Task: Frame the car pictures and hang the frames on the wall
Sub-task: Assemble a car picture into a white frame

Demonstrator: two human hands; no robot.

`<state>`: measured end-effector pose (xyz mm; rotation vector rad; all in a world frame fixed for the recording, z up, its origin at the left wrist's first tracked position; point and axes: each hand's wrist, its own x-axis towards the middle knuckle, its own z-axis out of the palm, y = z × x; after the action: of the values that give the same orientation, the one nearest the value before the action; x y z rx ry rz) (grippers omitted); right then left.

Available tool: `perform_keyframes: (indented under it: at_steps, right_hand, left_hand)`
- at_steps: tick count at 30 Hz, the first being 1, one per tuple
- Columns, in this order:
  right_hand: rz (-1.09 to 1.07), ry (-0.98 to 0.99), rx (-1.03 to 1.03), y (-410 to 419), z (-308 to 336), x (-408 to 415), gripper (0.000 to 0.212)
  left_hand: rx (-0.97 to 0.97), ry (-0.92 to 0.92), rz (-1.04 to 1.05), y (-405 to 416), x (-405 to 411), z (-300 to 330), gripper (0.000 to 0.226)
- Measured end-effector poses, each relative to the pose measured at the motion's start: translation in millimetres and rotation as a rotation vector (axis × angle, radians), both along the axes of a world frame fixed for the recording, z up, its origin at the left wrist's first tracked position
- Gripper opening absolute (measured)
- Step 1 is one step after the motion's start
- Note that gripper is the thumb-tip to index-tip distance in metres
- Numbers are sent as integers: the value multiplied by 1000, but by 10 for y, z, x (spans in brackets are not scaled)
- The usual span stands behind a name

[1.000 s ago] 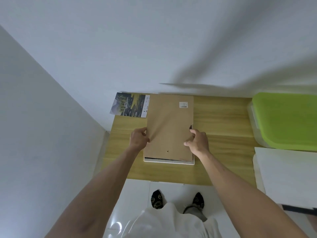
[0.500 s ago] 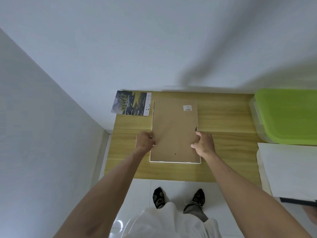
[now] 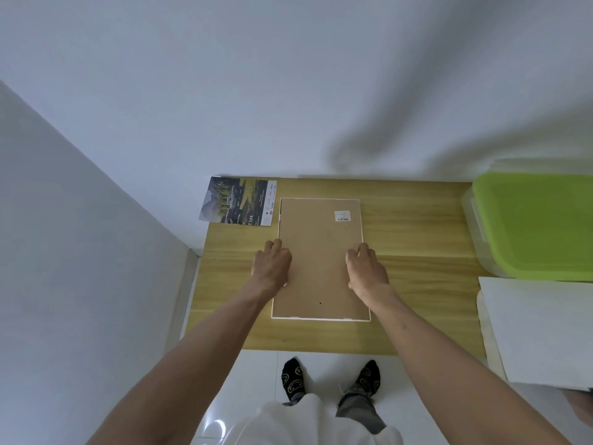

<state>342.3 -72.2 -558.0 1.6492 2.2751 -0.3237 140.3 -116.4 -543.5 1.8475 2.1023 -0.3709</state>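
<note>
Frame (image 3: pixel 321 261) face-down mid-table (image 3: pixel 417 284), brown backing up, car picture (image 3: pixel 239 202) lying beyond its far-left corner; left hand (image 3: pixel 272 264) and right hand (image 3: pixel 365 268) rest loosely curled on its side edges, holding nothing—best press evenly along the rim to seat the backing.

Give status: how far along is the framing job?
Early. Done: brown backing board sits inside the white frame, face down on the table. In hand: left hand and right hand press its side edges. Left: car picture lies unframed beside it; nothing hangs on the wall.
</note>
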Motion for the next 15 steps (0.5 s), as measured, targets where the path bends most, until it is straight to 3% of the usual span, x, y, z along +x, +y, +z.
perform_keyframes:
  at_steps: [4, 6, 12, 15]
  right_hand:
    - [127, -104, -107, 307, 13, -53, 120]
    - [167, -164, -183, 446, 23, -55, 138]
    - [260, -175, -308, 632, -4, -29, 143]
    - [320, -180, -308, 690, -33, -15, 145]
  left_hand:
    - [-47, 108, -165, 258, 66, -104, 111]
    - [-125, 127, -204, 381, 49, -125, 122]
    - [-237, 59, -186, 623, -78, -143, 120]
    - [-345, -2, -227, 684, -155, -106, 149]
